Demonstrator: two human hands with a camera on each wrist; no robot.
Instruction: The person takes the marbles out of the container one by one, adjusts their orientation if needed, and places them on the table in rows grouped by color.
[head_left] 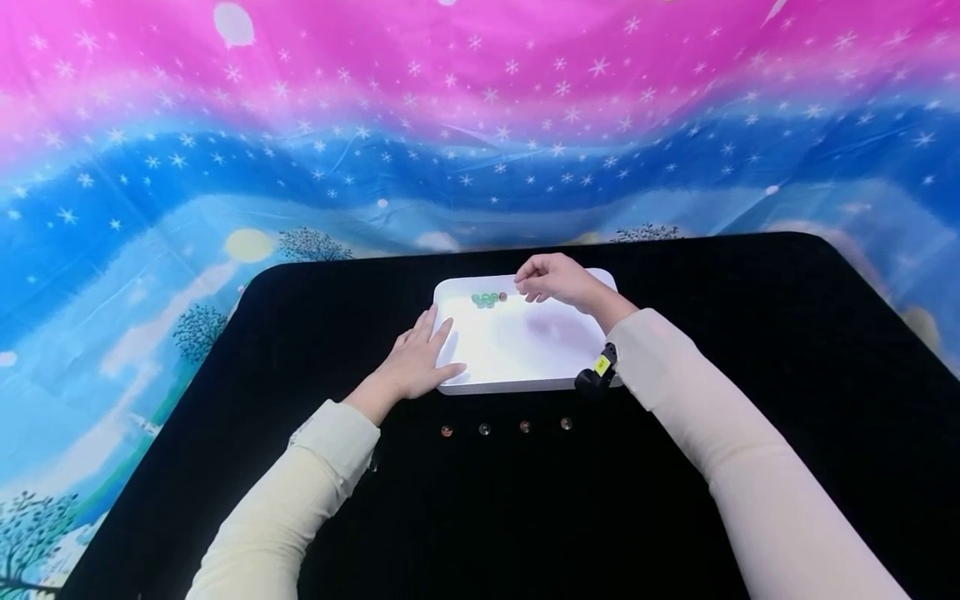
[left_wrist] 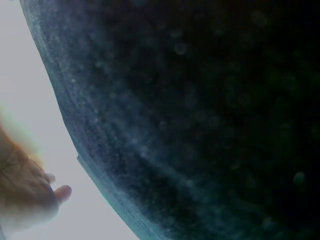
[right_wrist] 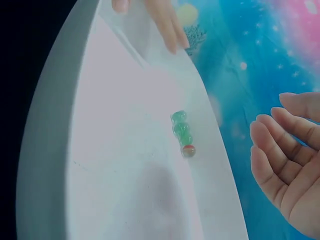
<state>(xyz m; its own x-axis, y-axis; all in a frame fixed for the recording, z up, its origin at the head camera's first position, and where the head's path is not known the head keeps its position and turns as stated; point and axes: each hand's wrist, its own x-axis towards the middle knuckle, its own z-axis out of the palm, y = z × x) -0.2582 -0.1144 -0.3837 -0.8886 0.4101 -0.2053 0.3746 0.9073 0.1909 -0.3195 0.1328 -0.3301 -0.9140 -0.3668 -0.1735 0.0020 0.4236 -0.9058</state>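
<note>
A shallow white tray (head_left: 525,354) lies on the black table. My left hand (head_left: 414,360) rests at its left edge with fingers and thumb spread; in the left wrist view part of this hand (left_wrist: 30,195) shows at the lower left. Inside the tray, several green marbles (head_left: 484,300) sit bunched near the far wall, with one reddish-brown marble (head_left: 503,297) at their right end. My right hand (head_left: 558,280) hovers over the tray's far side, right of the marbles. In the right wrist view its fingers (right_wrist: 272,150) are loosely bent, with nothing held between them and the thumb.
On the black tabletop (head_left: 480,517), a row of several spaced marbles, among them a reddish marble (head_left: 447,431) and a clear one (head_left: 566,423), lies in front of the tray. A pink and blue snowflake-printed cloth (head_left: 480,125) hangs behind the table.
</note>
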